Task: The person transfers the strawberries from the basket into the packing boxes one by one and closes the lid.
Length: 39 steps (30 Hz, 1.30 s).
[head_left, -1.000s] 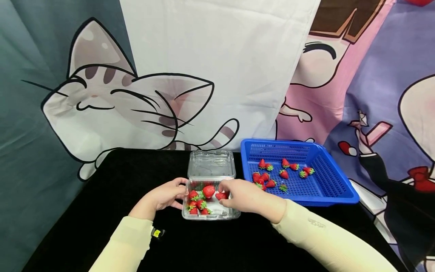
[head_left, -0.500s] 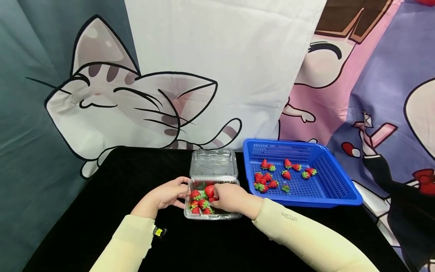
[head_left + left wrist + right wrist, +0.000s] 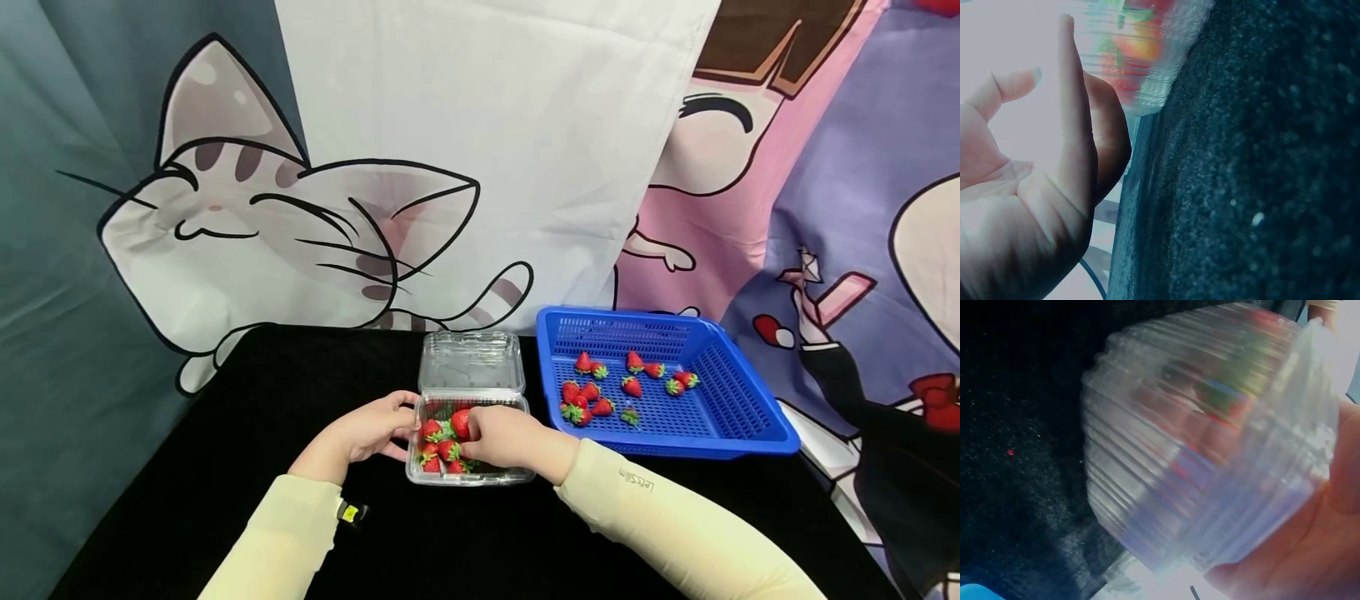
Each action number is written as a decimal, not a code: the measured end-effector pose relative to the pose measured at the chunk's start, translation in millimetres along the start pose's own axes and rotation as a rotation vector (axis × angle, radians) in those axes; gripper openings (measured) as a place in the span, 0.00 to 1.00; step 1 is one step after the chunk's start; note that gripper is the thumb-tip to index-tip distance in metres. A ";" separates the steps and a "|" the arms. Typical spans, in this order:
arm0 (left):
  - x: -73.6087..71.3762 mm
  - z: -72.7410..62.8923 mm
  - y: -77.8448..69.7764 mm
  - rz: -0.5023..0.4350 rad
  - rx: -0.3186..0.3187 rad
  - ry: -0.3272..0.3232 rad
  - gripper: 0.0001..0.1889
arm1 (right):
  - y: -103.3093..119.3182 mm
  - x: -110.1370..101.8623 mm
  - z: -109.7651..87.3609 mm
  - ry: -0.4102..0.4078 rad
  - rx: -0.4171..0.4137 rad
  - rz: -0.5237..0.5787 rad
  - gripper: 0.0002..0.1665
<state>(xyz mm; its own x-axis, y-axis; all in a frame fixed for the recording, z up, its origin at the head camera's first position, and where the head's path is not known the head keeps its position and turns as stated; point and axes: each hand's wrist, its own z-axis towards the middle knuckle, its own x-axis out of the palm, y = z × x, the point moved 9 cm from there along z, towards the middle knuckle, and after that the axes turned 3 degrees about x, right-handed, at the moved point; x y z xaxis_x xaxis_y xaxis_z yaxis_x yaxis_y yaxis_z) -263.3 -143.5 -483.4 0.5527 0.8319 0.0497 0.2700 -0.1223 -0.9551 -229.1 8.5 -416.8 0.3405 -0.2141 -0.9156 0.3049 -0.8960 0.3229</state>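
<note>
Boxing step, I'd guess — strawberries (image 3: 432,430) in the clear box (image 3: 471,480), left hand (image 3: 363,429) fingers spread at its left side, right hand (image 3: 506,435) inside, can't tell if pinching one — if so, gentle release next.

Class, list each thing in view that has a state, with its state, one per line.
Clear box: upright, partly filled
Lid: open, tipped back
Boxed strawberries: visible ones toward the left
Blue basket: upright, partly filled
Basket strawberries: loose, scattered
Left hand: at the clear box's left side
Right hand: reaching inside; grip hidden
Black cloth: spread out
Backdrop: hanging, creased
</note>
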 end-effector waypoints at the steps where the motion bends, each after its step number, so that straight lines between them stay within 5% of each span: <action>1: 0.1 -0.1 0.0 0.002 0.003 0.002 0.31 | -0.3 -0.7 -0.4 0.001 0.004 0.014 0.16; 9: -0.3 0.7 1.5 0.007 0.002 -0.015 0.30 | -2.2 -22.8 -3.4 -0.054 0.005 0.047 0.16; 16: -0.7 -1.5 -0.1 0.008 0.010 -0.009 0.30 | -11.1 -65.7 -10.3 -0.117 0.029 0.100 0.15; 26: 0.3 -2.7 -3.4 0.010 0.021 -0.002 0.31 | -61.7 -133.9 -12.6 -0.212 0.115 0.253 0.17; 31: -0.4 -1.7 -2.0 0.006 0.020 -0.001 0.31 | -94.4 -155.2 -7.8 -0.271 0.162 0.135 0.16; 39: -0.2 -0.3 0.0 -0.006 -0.001 -0.007 0.31 | -151.6 -154.5 8.8 -0.223 0.229 -0.034 0.15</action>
<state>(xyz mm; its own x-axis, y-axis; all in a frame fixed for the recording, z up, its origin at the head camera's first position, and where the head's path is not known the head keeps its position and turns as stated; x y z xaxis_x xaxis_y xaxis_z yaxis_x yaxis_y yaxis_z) -263.1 -143.8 -483.3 0.5454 0.8365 0.0532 0.2740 -0.1179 -0.9545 -335.8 173.9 -326.4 0.1222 -0.2395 -0.9632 0.0956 -0.9631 0.2516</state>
